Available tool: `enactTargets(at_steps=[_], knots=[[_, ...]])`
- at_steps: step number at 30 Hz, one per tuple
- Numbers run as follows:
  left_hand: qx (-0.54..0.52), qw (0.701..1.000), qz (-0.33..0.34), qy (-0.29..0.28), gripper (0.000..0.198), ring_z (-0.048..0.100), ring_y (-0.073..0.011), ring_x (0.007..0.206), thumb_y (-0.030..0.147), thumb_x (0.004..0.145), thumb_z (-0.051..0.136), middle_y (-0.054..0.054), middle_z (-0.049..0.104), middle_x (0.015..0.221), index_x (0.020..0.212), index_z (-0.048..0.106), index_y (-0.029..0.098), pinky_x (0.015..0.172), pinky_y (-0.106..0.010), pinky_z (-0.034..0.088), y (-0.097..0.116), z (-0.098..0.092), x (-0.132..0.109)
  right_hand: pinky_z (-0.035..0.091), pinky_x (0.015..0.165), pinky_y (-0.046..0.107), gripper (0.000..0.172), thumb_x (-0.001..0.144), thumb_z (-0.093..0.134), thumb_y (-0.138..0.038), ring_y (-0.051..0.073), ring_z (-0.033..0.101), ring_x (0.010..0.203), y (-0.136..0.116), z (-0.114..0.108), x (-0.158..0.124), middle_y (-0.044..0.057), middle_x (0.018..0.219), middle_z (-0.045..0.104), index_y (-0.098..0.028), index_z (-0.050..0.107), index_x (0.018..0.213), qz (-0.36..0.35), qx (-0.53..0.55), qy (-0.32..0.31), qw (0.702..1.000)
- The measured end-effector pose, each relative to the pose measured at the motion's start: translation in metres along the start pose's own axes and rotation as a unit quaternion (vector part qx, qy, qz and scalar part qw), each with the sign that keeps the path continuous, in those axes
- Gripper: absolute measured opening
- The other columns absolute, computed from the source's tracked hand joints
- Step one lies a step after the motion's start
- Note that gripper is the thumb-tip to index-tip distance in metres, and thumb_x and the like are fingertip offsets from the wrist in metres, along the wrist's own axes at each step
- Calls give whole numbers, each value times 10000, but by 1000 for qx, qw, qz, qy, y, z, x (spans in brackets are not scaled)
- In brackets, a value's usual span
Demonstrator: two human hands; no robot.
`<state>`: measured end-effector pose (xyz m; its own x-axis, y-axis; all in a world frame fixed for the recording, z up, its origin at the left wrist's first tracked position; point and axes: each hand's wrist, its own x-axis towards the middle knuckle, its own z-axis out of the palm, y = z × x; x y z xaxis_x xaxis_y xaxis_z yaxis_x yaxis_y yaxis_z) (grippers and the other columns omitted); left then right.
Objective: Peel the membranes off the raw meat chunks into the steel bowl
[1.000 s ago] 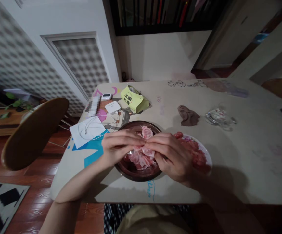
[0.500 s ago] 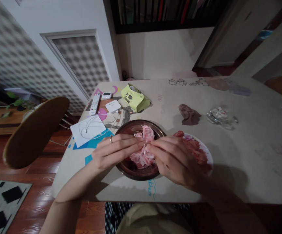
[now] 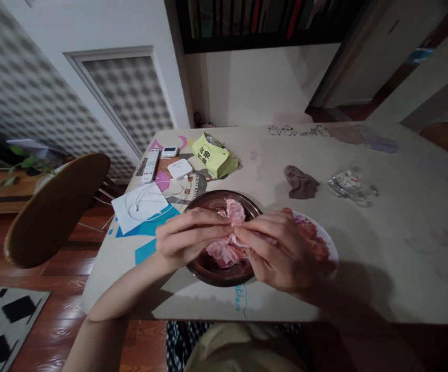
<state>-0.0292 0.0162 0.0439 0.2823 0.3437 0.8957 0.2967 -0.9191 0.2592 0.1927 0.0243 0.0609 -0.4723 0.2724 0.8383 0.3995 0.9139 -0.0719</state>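
Pink, fatty raw meat (image 3: 226, 252) lies in a round metal bowl (image 3: 218, 283) near the table's front edge. Above the bowl, my left hand (image 3: 189, 235) and my right hand (image 3: 278, 248) meet with their fingertips closed on a piece of the meat. The fingers hide part of that piece. Just right of the bowl, partly behind my right hand, a white plate (image 3: 333, 248) carries more, redder raw meat (image 3: 315, 240).
Behind the bowl lie a yellow-green packet (image 3: 216, 157), a white remote (image 3: 150, 165) and a small white box (image 3: 180, 168). A cable rests on white paper (image 3: 139, 206) at the left. A brown cloth (image 3: 300, 182) and a clear glass object (image 3: 351, 186) are farther right.
My left hand has rotated and shifted slightly, its fingers now more bent. A strip of meat now shows between the fingers of my right hand. The bowl and plate stay put.
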Motion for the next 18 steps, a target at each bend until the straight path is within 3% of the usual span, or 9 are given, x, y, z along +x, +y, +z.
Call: enactTargets(at_steps=[5,11,18], knots=[[-3,999,-18,-26,328,760,-193,997,96,964,622,-111,766,1133,1275,700,163,842,-310,664,5,-3,2,594,894,323,258,917,596,-103,169,679,919,1,-4,0,52,928,718,-189,692,1141,-4,-25,-3,1000],[32,998,-17,-44,323,757,-178,1001,103,984,590,-92,768,1115,1277,694,188,839,-294,657,9,-8,7,615,863,336,388,903,599,-82,176,707,932,2,-1,-2,35,976,718,-260,670,1240,32,-3,18,999],[41,996,-34,-70,324,748,-188,1063,103,984,586,-100,764,1146,1283,691,169,893,-298,649,13,-12,5,642,880,313,362,897,623,-54,173,730,957,1,2,-8,61,1024,719,-226,687,1210,44,-20,38,998]])
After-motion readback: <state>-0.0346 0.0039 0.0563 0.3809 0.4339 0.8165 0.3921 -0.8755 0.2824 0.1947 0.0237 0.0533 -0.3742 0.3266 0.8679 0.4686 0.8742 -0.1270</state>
